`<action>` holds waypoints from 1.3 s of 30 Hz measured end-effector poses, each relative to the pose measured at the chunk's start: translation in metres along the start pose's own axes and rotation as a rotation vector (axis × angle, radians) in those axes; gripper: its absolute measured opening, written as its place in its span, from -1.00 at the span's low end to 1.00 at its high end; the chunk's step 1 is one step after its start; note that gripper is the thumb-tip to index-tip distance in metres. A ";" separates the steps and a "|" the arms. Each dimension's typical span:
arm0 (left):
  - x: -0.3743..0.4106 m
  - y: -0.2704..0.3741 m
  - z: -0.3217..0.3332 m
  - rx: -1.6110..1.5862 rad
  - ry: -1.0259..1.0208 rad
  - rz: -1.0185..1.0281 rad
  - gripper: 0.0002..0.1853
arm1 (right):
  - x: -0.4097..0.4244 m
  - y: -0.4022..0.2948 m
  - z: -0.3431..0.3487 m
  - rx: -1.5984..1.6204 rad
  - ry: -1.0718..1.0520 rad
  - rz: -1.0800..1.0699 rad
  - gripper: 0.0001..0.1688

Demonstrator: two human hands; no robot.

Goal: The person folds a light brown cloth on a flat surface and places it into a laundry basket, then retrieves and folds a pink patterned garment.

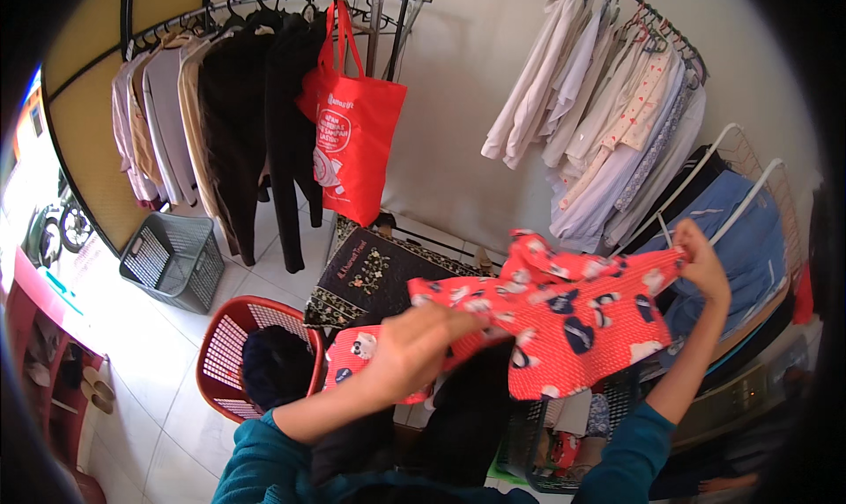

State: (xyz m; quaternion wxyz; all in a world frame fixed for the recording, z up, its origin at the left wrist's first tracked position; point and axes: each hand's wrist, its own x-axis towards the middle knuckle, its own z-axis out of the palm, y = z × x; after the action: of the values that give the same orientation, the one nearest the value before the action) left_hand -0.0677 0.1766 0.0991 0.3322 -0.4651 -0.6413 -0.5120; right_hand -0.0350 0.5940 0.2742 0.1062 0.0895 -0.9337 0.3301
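A red printed garment (588, 312) with white animal figures and dark hearts is stretched between my two hands in the air. My right hand (704, 263) pinches its far right edge, raised higher. My left hand (429, 345) grips the cloth near its middle left, slightly blurred. More of the same red fabric hangs below and left of that hand. Behind the cloth lies a dark padded cover with floral trim and embroidery (363, 266) on a low stand.
A red plastic basket (206, 355) holding dark cloth stands left, a grey basket (215, 266) beyond it. A dark basket (522, 448) of folded clothes sits lower right. Clothes hang on racks behind, with a red tote bag (360, 147). Blue garments (733, 233) drape over a rack at right.
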 end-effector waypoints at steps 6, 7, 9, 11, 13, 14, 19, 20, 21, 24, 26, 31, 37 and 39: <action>-0.022 -0.020 0.041 -0.198 -0.190 -0.458 -0.46 | 0.104 0.047 -0.046 -0.234 0.307 -0.121 -0.84; -0.021 -0.026 0.047 -0.156 -0.266 -0.569 -0.37 | 0.131 0.055 -0.027 -0.112 0.265 -0.118 -0.85; -0.075 -0.072 0.093 -0.180 -0.605 -0.610 0.01 | 0.176 0.074 -0.005 -0.284 0.171 -0.042 -0.80; -0.140 -0.096 0.116 -0.489 -0.816 -0.795 0.07 | 0.237 0.099 0.081 -0.106 0.195 -0.121 -0.75; -0.128 -0.088 0.102 -0.684 -1.226 -0.821 -0.46 | 0.268 0.116 0.176 -0.188 0.422 -0.239 -0.62; -0.145 -0.088 0.094 -0.867 -1.087 -0.761 -0.72 | 0.275 0.106 0.222 -0.128 0.418 -0.203 -0.52; -0.142 -0.080 0.015 -0.552 -0.616 -1.057 -0.84 | 0.245 0.114 0.371 0.068 0.082 -0.266 -0.18; -0.141 -0.081 0.008 -0.457 -0.527 -1.076 -0.84 | 0.223 0.126 0.382 0.037 -0.106 -0.089 -0.12; -0.138 -0.083 0.003 -0.354 -0.435 -1.091 -0.84 | 0.198 0.136 0.396 0.008 -0.293 0.081 -0.05; -0.131 -0.103 0.016 -0.200 -0.372 -0.999 -0.85 | 0.099 0.205 0.464 -0.167 -0.588 0.524 0.14; -0.128 -0.116 0.033 -0.119 -0.404 -0.923 -0.85 | 0.069 0.210 0.484 -0.270 -0.673 0.505 0.10; -0.172 -0.145 0.115 0.024 -0.585 -0.968 -0.40 | 0.074 0.273 0.449 0.084 -0.277 0.295 -0.18; -0.279 -0.182 0.199 -0.097 0.243 -1.542 0.11 | 0.029 0.345 0.389 -0.527 0.273 0.802 -0.60; -0.274 -0.186 0.207 -0.385 0.665 -1.770 -0.37 | 0.022 0.370 0.385 -0.369 0.125 0.915 -0.64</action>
State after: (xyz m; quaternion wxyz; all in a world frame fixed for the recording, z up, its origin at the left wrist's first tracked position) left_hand -0.1367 0.2983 -0.2654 -0.0913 0.3091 -0.5378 -0.7790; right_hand -0.1982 0.6309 -0.2338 0.0203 -0.3699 -0.9119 0.1767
